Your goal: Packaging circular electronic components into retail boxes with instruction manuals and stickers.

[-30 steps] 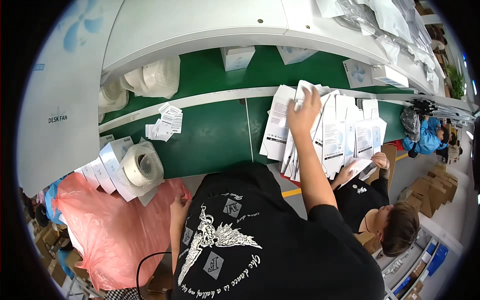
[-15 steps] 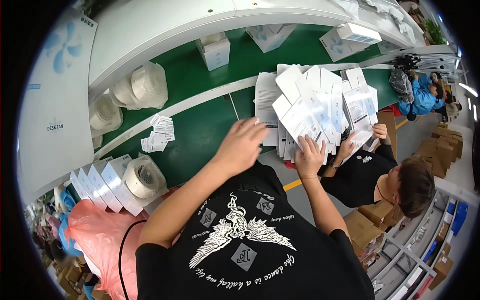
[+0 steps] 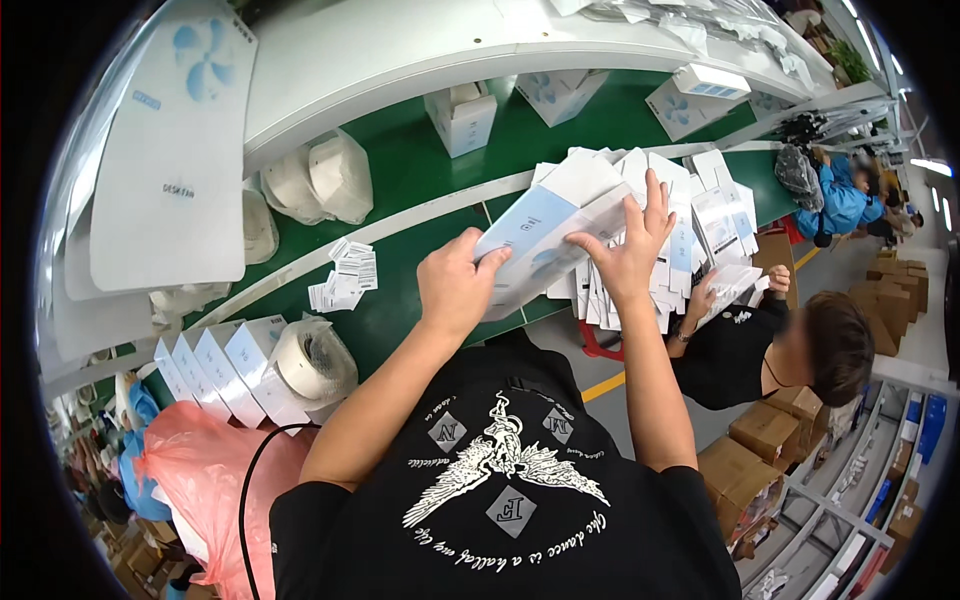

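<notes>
Left hand [image 3: 455, 285] grips the near end of a flat white box [image 3: 545, 235]; right hand [image 3: 632, 250] lies spread on it, above a pile of packets [image 3: 700, 225].

I look down on a long green conveyor belt [image 3: 420, 160] that runs from near left to far right, split by pale rails. Beyond it stretches a white worktop [image 3: 400, 50]. To the right, the grey floor [image 3: 850, 260] carries a yellow line [image 3: 605, 385]. Brown cartons [image 3: 765, 430] are stacked near right, beside metal shelving [image 3: 880, 500]. A bright ceiling lamp [image 3: 930, 165] glows far right.
</notes>
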`<state>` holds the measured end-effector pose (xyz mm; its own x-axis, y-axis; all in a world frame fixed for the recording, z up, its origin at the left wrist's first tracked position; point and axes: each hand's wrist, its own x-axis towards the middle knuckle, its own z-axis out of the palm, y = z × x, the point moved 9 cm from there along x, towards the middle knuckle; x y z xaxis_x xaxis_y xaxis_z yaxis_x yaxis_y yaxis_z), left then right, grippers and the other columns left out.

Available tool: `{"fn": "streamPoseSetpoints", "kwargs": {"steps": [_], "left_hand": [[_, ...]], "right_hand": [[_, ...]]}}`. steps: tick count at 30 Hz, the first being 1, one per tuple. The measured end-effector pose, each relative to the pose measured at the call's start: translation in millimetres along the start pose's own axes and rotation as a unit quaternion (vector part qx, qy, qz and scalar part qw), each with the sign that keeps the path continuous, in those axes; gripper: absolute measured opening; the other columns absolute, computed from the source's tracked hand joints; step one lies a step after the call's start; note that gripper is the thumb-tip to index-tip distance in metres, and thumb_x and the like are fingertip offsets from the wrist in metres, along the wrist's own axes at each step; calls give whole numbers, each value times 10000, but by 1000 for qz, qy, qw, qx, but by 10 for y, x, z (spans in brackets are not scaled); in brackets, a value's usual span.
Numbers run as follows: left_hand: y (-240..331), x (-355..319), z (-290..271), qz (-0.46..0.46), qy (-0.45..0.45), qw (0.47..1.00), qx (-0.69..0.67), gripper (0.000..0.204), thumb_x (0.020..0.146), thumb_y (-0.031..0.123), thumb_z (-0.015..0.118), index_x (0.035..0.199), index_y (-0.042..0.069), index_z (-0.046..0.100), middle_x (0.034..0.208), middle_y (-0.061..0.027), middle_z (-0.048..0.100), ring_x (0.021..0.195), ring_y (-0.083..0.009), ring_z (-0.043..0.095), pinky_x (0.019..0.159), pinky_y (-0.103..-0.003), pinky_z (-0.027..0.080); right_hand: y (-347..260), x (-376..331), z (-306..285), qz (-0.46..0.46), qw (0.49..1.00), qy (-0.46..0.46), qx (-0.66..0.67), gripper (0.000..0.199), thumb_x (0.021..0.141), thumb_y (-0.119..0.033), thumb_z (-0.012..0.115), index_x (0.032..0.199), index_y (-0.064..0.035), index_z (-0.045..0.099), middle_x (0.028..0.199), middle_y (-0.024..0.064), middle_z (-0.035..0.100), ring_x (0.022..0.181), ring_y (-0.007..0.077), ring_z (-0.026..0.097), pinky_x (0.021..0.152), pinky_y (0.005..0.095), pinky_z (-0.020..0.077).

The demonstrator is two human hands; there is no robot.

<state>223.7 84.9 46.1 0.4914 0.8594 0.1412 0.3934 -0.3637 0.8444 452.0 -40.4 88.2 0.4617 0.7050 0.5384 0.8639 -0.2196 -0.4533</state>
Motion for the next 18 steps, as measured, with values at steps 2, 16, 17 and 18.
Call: {"fn": "streamPoseSetpoints", "kwargs": {"steps": [2, 16, 17, 18], "left_hand": [[-204, -87, -264, -44, 48, 998, 16, 331, 885, 320, 824, 914, 18, 692, 799, -177, 718, 698, -387, 691, 632, -459, 535], [-704, -550, -919, 51, -32, 989, -138, 1347, 591, 436, 1026, 1626, 12, 276, 1603, -246, 413, 1465, -443, 449, 1219, -495, 395], [-715, -619, -778, 38, -98, 980, -166, 1454, 551, 440, 1042, 1661, 4, 210, 1655, -255, 343, 1517, -451, 389, 1256, -505, 356], [-740, -664, -773, 34, -93, 980, -171, 1454, 551, 440, 1042, 1661, 4, 210, 1655, -255, 343, 1517, -451, 389, 1256, -505, 356]], "right_hand": [[-405, -9, 154, -75, 991, 73, -88, 371, 836, -148, 884, 1127, -39, 682, 1427, 174, 627, 1380, 400, 542, 1194, 449, 382], [-2438, -233, 659, -114, 927, -348, 83, 261, 1035, -201, 673, 842, -28, 638, 785, 204, 685, 744, 437, 665, 656, 503, 513], [-2467, -192, 646, -118, 924, -354, 80, 261, 1035, -201, 673, 842, -28, 638, 785, 204, 685, 744, 437, 665, 656, 503, 513], [-2470, -109, 635, -138, 924, -354, 38, 281, 1043, -228, 652, 840, -35, 646, 782, 200, 691, 740, 435, 672, 660, 512, 523]]}}
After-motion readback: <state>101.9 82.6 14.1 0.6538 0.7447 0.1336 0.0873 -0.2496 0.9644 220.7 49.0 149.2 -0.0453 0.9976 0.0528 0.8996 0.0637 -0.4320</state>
